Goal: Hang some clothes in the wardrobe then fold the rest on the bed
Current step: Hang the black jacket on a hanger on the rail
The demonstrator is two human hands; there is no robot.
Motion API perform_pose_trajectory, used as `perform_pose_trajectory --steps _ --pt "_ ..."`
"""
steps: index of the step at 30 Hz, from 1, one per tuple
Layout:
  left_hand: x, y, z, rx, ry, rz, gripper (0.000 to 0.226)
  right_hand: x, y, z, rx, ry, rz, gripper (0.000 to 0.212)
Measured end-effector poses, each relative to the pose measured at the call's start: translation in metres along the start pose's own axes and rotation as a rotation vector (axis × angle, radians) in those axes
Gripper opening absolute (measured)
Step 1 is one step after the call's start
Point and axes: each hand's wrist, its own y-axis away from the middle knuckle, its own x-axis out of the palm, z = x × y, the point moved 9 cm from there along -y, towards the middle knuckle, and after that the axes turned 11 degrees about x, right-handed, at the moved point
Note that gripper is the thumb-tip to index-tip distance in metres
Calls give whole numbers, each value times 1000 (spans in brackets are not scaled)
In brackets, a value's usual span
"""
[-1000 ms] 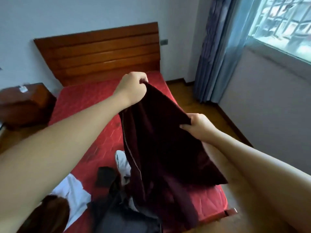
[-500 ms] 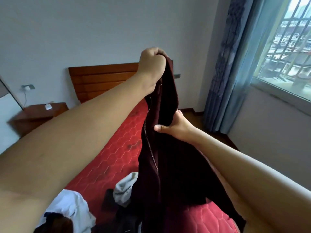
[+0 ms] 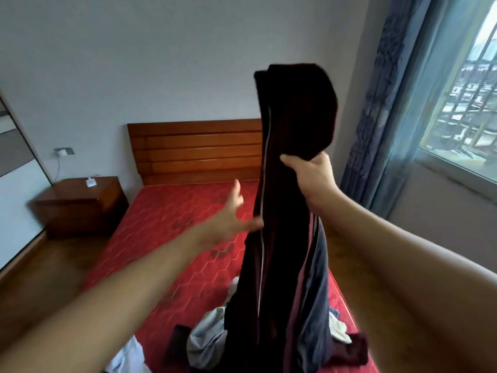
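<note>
The dark maroon zip-up jacket hangs upright in the air above the foot of the bed, its top end flopped over above the right hand. That hand grasps it from the right, fingers curled round a bunch of the fabric just under the folded-over top. The rest of the jacket drops straight down from the grip. A silver zipper runs down its left edge. Grey-blue fabric hangs along its right side; whether this is lining or a second garment cannot be told.

The left hand is released, fingers spread and thumb up, holding nothing. Its fingertips reach the zipper edge lower down; it is blurred, so contact is unclear.

The jacket's bottom end meets a pile of clothes, white, grey and dark, on the red quilted mattress of the bed. Behind stands a wooden headboard, with a wooden nightstand to its left. Blue curtains and a barred window are on the right.
</note>
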Motion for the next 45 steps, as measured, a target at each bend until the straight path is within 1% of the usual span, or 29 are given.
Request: perform_pose_trajectory --steps 1,2,3,5,6,7,9,10,12,13,15,17,19,21,22,23,25,27,30,31,32,34,36,38,39,40,42,43,45 --pt "17 3 19 -55 36 69 134 3 -1 14 -6 -40 17 24" --pt "29 0 26 -45 89 87 130 7 -2 28 -20 -64 32 24" --pt "35 -8 24 -2 113 71 117 11 -4 39 -37 -67 46 24" --pt "40 -23 7 61 75 -15 66 16 -13 54 -70 -31 67 25" --pt "38 -29 -1 76 55 -72 47 15 -20 56 -76 9 67 28" --pt "35 -33 -7 92 45 -127 40 12 -26 56 -74 58 65 33" --pt "32 -39 -13 113 28 -199 37 3 -39 47 -70 195 56 50" --pt "29 -42 -16 116 26 -239 35 -3 -41 38 -61 297 40 63" --pt "18 -49 -28 137 60 -350 27 -16 -38 9 -78 598 -39 92" --pt "11 -53 -38 150 96 -415 23 -21 -28 -7 -132 748 -83 97" --pt "-3 -64 -56 149 171 -545 18 -28 10 -33 -336 877 -158 90" --pt "-14 -77 -75 132 238 -638 20 -32 46 -59 -447 854 -150 81" --pt "-23 -89 -94 117 323 -694 24 -42 63 -80 -422 761 -154 76" --pt "-32 -97 -108 83 398 -729 35 -51 71 -90 -388 756 -167 76" --pt "-35 -100 -112 60 428 -733 39 -53 73 -95 -353 752 -138 74" --pt "-38 -103 -115 40 460 -723 42 -55 73 -102 -283 703 -81 65" --pt "-41 -105 -118 16 514 -703 53 -58 69 -113 -117 472 23 37" --pt "-42 -106 -117 -2 505 -665 68 -60 60 -114 -28 303 35 24" --pt "-44 -106 -102 -14 422 -570 96 -52 47 -103 0 186 55 24" --pt "-46 -105 -93 -25 354 -524 100 -50 43 -97 -1 126 58 24" --pt "-45 -99 -88 -32 296 -475 98 -49 39 -88 -10 61 52 24" --pt "-38 -86 -79 -36 132 -373 84 -50 27 -62 -55 8 38 24" --pt "-31 -79 -75 19 -161 -237 86 -45 14 -32 -95 102 71 24" --pt "-19 -71 -85 111 -473 -84 95 -33 6 -14 -128 346 135 24" --pt "-12 -69 -87 139 -577 0 94 -25 3 -14 -126 476 166 20" --pt "-3 -65 -87 146 -623 93 90 -19 2 -17 -114 575 187 16" --pt "12 -55 -77 95 -530 225 74 -12 -1 -28 -79 658 217 24" --pt "16 -51 -71 77 -476 231 63 -10 -3 -34 -63 655 235 33" --pt "14 -49 -60 46 -446 152 37 -14 -7 -46 -40 661 269 51"
